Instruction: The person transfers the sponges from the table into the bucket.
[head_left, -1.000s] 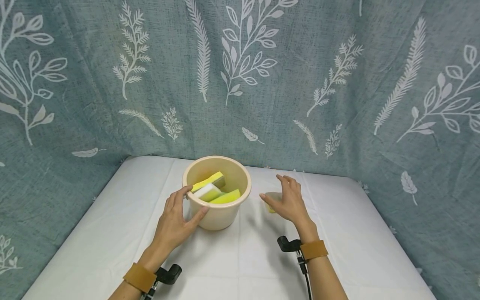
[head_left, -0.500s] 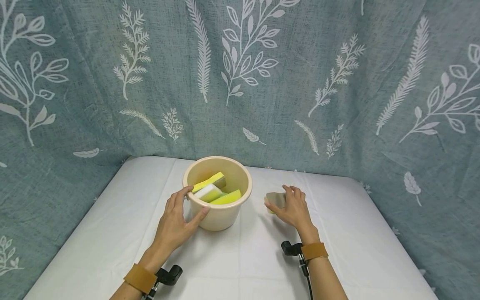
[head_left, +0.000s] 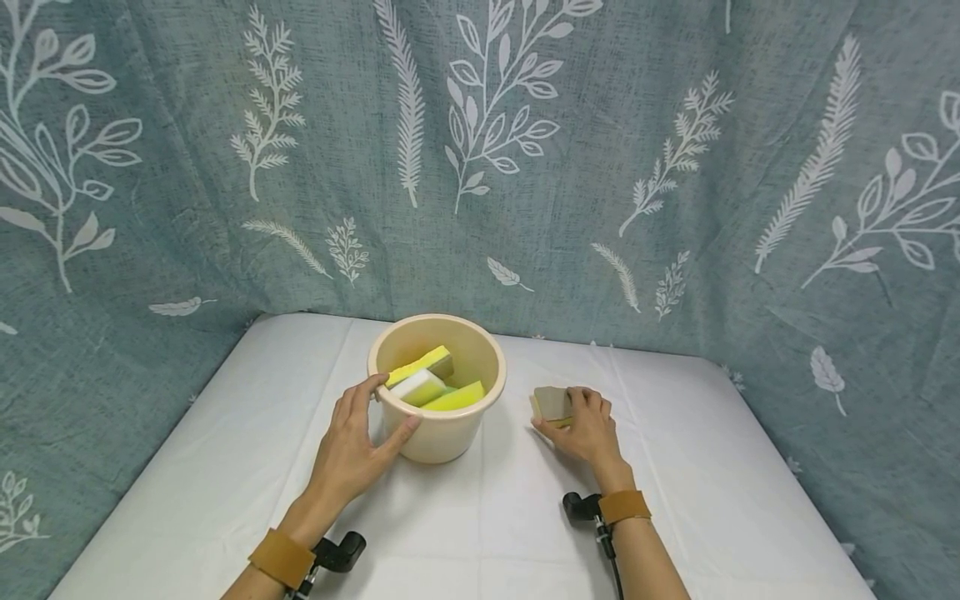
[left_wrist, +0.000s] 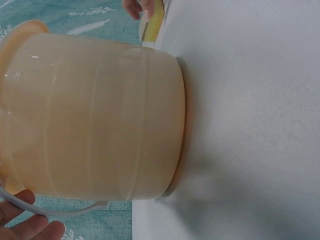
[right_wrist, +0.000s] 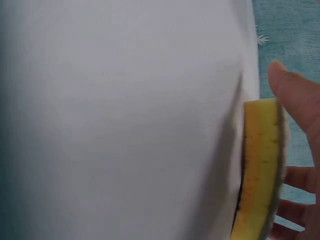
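Note:
A cream bucket (head_left: 438,437) stands upright on the white table, with several yellow, green and white sponges (head_left: 420,387) inside. My left hand (head_left: 347,446) holds the bucket by its near left side, fingers curved at the rim and thumb on the front wall. In the left wrist view, those fingers (left_wrist: 31,227) are beside the bucket's pale handle (left_wrist: 75,212). Right of the bucket, a yellow sponge with a grey scouring side (head_left: 551,403) lies flat, grey side up. My right hand (head_left: 592,429) is spread over it, fingertips at its top and thumb extended along its near left edge.
A white cloth (head_left: 480,533) covers the table. Behind and at both sides hangs a teal curtain (head_left: 555,275) with white leaf prints. Each wrist wears a brown strap (head_left: 625,507) with a small black camera (head_left: 581,507).
My right hand has come down onto the sponge, its fingers lowering over the grey side, and more of the sponge shows now. My left hand and the bucket keep their place.

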